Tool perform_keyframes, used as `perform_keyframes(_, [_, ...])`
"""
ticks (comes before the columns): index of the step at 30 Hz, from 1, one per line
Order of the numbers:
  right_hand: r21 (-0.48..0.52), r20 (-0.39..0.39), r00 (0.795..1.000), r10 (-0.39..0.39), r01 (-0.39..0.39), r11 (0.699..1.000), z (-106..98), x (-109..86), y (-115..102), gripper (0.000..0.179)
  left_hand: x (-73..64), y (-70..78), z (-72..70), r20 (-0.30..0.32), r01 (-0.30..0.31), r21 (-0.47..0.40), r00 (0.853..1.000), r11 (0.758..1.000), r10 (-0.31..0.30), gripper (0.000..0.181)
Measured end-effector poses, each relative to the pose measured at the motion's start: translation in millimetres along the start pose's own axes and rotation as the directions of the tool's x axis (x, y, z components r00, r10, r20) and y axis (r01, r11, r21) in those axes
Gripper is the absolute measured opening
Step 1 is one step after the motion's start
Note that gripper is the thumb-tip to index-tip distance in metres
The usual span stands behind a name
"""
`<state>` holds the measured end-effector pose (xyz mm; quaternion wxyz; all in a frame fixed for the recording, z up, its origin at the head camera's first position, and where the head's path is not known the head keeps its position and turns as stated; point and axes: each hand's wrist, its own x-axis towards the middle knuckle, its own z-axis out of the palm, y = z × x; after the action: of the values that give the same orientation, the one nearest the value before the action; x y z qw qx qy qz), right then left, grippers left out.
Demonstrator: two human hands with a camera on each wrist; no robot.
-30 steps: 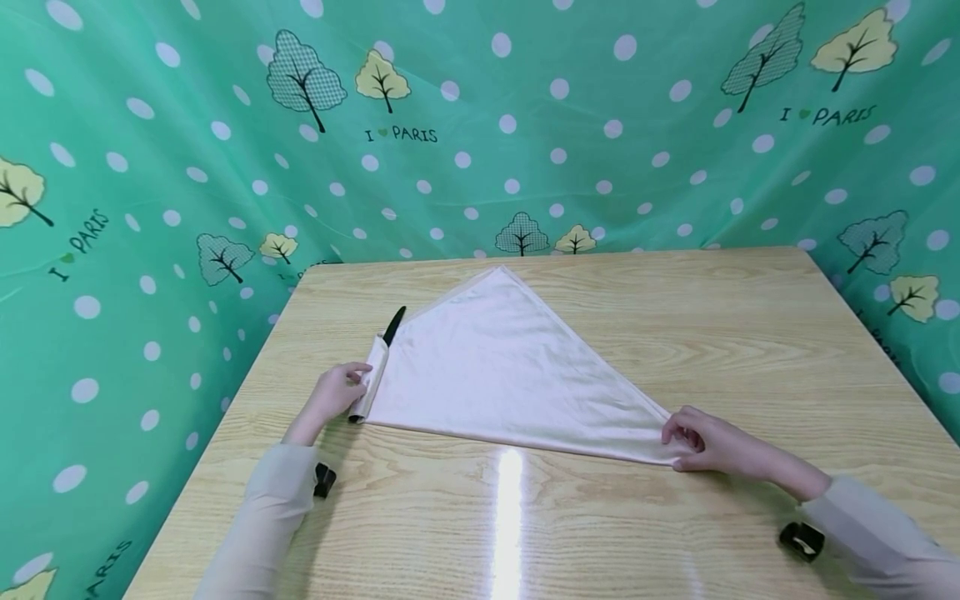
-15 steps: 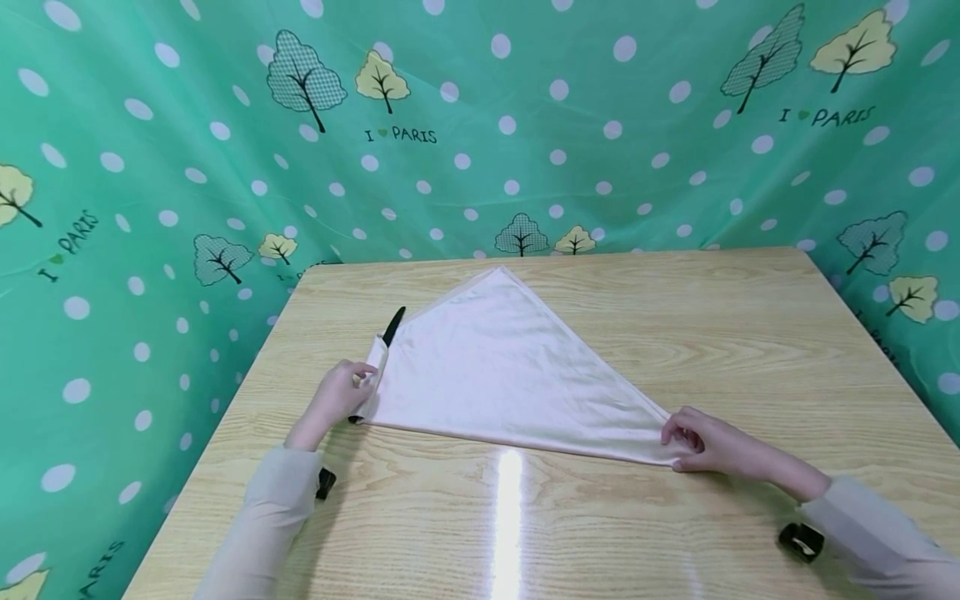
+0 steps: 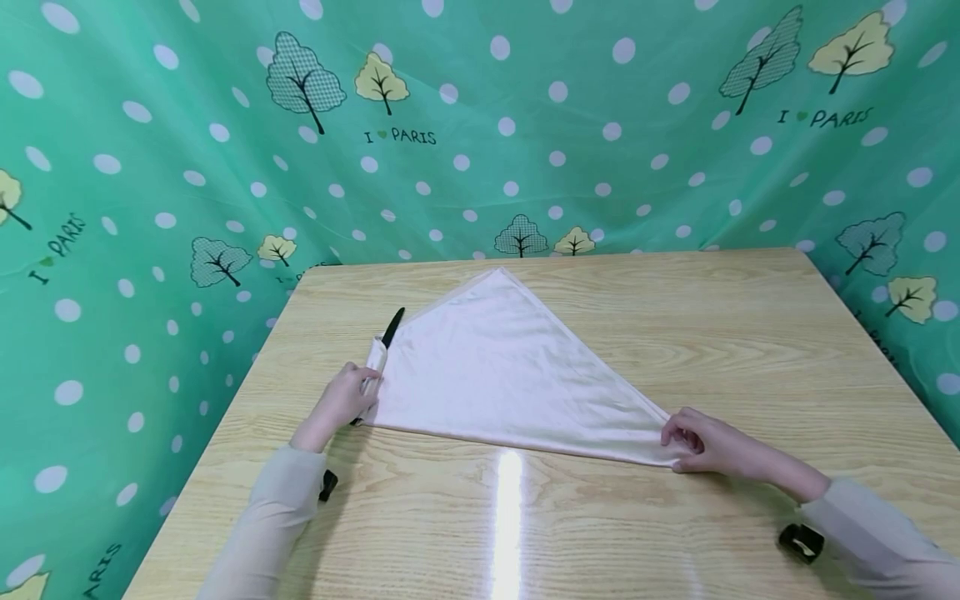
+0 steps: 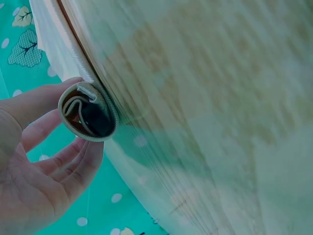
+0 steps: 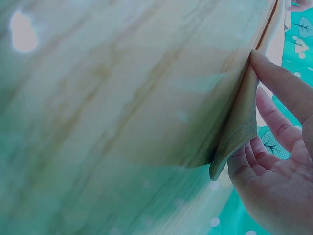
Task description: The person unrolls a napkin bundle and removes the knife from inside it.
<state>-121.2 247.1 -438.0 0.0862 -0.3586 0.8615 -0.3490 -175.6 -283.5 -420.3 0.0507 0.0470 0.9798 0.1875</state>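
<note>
A white cloth napkin [image 3: 495, 367], folded into a triangle, lies spread on the table with its peak at the far side. Its left corner is wound into a roll [image 4: 80, 129] around a black knife [image 3: 393, 327]; the blade sticks out at the far end. Inside the near end of the roll, dark material shows in the left wrist view. My left hand [image 3: 342, 402] grips this roll, thumb on the near side and fingers around the other. At the right corner, my right hand [image 3: 723, 446] pinches the napkin, its tip hanging slightly curled beside the fingers in the right wrist view.
The wooden table [image 3: 600, 525] carries a bright light reflection near the front. A green dotted curtain [image 3: 525, 108] printed with trees hangs behind it and along both sides. Black wrist devices [image 3: 802, 542] sit beneath the sleeves.
My left hand has shifted slightly right over the roll, its fingers now covering more of it. The right hand and the far peak of the napkin have stayed put.
</note>
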Motion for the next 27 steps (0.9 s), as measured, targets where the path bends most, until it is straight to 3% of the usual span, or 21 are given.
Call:
perform_keyframes(10, [-0.004, 0.010, 1.000, 0.007, -0.007, 1.000, -0.4, -1.5, 1.4, 0.024, 0.1, 2.1, -0.8, -0.017, -0.030, 0.031, 0.999, 0.999, 0.030, 0.038])
perform_keyframes(27, [0.006, 0.013, 1.000, 0.022, -0.022, 1.000, -2.7, -2.0, -1.6, 0.024, -1.8, -5.8, -7.2, -0.010, 0.053, -0.061, 0.999, 0.997, -0.053, 0.034])
